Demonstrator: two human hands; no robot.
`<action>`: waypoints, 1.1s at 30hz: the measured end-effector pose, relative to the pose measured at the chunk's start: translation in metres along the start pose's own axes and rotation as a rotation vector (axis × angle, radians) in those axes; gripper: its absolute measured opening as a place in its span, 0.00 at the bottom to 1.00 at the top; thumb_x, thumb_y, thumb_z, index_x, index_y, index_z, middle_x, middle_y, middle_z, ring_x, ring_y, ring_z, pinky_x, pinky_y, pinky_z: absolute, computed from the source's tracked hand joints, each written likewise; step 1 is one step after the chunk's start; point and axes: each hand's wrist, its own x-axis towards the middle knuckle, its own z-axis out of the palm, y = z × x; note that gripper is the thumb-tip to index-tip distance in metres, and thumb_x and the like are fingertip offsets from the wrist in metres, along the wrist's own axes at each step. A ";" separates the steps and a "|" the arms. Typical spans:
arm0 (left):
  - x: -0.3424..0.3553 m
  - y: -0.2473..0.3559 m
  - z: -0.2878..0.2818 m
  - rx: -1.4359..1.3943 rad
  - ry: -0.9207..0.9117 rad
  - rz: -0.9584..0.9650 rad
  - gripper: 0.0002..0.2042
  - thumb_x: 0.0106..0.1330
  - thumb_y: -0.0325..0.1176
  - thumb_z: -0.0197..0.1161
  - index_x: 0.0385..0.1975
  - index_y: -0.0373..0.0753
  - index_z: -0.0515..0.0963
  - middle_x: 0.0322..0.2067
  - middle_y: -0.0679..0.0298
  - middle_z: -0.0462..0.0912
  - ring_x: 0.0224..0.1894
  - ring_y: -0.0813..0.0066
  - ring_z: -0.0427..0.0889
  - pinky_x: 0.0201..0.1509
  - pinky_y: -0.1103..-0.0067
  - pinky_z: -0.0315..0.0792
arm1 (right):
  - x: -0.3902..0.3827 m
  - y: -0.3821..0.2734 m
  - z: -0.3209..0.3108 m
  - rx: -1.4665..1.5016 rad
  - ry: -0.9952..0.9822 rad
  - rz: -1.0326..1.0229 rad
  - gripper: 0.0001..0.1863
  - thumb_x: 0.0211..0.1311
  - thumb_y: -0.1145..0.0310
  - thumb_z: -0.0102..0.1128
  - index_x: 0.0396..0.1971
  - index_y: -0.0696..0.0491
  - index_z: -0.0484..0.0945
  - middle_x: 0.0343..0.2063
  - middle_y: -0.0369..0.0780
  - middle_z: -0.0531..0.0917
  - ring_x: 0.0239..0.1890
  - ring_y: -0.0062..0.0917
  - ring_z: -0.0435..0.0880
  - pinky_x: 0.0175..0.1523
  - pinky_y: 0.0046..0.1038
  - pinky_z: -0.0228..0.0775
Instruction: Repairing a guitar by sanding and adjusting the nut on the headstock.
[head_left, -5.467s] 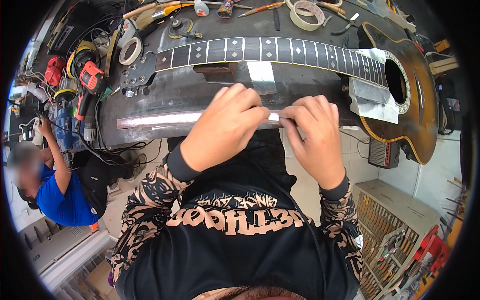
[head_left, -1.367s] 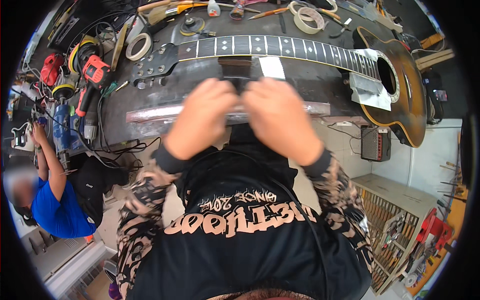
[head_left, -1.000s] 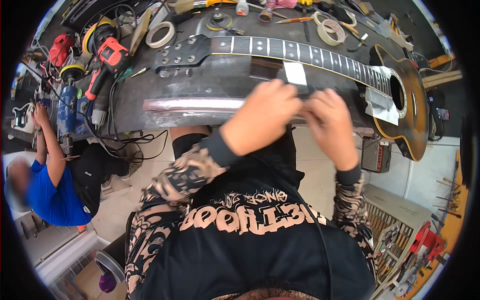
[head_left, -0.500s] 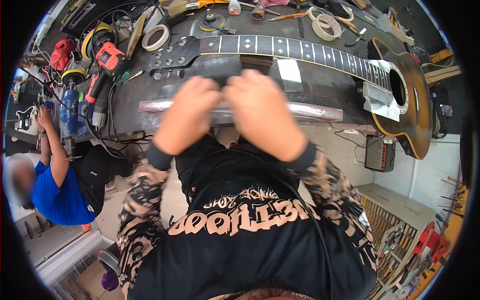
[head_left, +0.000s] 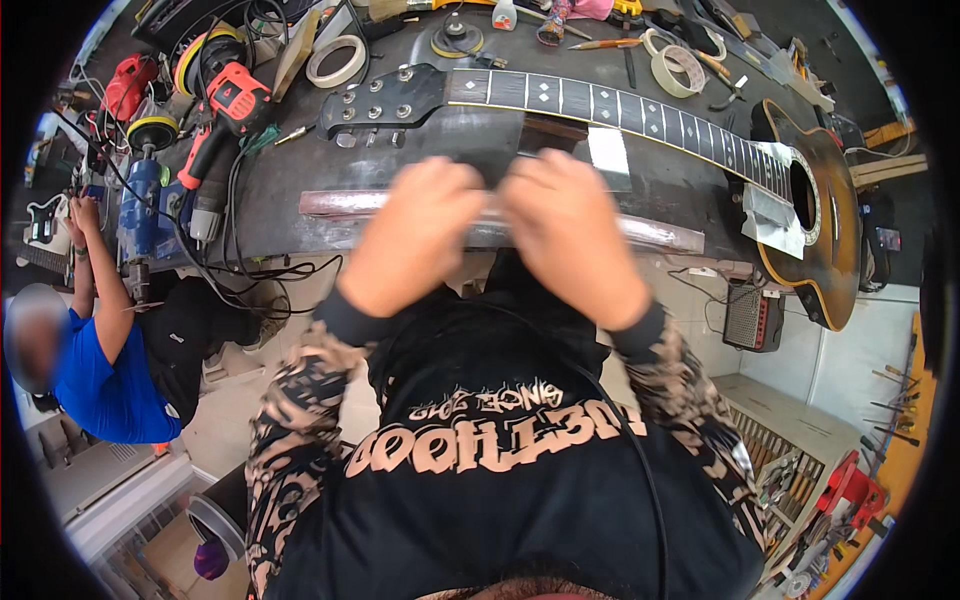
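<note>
My left hand and my right hand are side by side at the bench's near edge, over a long reddish-brown strip with a pale, shiny middle. Both are closed, fingers curled inward and slightly blurred. Whatever they grip is hidden behind the knuckles. Beyond them lies an acoustic guitar, its headstock to the left and its sunburst body to the right. White paper covers part of the body near the soundhole. A white rectangular sheet rests by the fretboard.
At left are a red power tool, a blue tool and trailing cables. Tape rolls and a brush lie at the back. A person in a blue shirt works further left. Below right is an amplifier.
Both closed hands have shifted a little to the right along the strip, with a slightly wider gap between them. The whole view has also moved slightly.
</note>
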 end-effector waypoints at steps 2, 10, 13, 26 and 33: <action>-0.034 -0.028 -0.042 0.050 0.000 -0.121 0.15 0.59 0.16 0.69 0.46 0.34 0.86 0.46 0.55 0.86 0.52 0.49 0.84 0.59 0.60 0.79 | 0.038 -0.024 0.048 0.075 0.065 -0.101 0.04 0.61 0.70 0.68 0.35 0.49 0.83 0.39 0.37 0.85 0.49 0.37 0.83 0.53 0.40 0.74; -0.031 -0.028 -0.044 0.061 -0.020 -0.128 0.16 0.59 0.13 0.69 0.46 0.34 0.86 0.43 0.54 0.84 0.50 0.47 0.84 0.55 0.59 0.80 | 0.035 -0.031 0.049 0.073 0.120 -0.068 0.03 0.62 0.69 0.67 0.34 0.49 0.85 0.38 0.37 0.84 0.51 0.36 0.83 0.55 0.40 0.73; 0.019 0.014 0.023 -0.043 0.010 0.008 0.14 0.60 0.17 0.68 0.46 0.33 0.85 0.47 0.53 0.85 0.53 0.46 0.83 0.59 0.59 0.79 | -0.023 0.013 -0.022 -0.001 -0.009 0.080 0.03 0.64 0.72 0.69 0.35 0.51 0.84 0.39 0.39 0.83 0.49 0.40 0.83 0.55 0.44 0.73; 0.008 -0.005 0.011 -0.052 0.039 0.048 0.11 0.58 0.19 0.66 0.41 0.37 0.83 0.42 0.56 0.82 0.49 0.49 0.83 0.56 0.59 0.80 | -0.001 -0.007 -0.014 -0.113 -0.058 0.071 0.06 0.62 0.75 0.69 0.38 0.51 0.82 0.40 0.40 0.83 0.49 0.40 0.83 0.54 0.44 0.69; -0.055 -0.060 -0.088 0.088 0.006 -0.239 0.10 0.61 0.17 0.73 0.41 0.34 0.87 0.40 0.57 0.86 0.47 0.51 0.87 0.52 0.63 0.82 | 0.071 -0.059 0.096 0.060 0.208 -0.137 0.04 0.66 0.67 0.66 0.36 0.50 0.83 0.38 0.39 0.84 0.49 0.37 0.83 0.55 0.42 0.70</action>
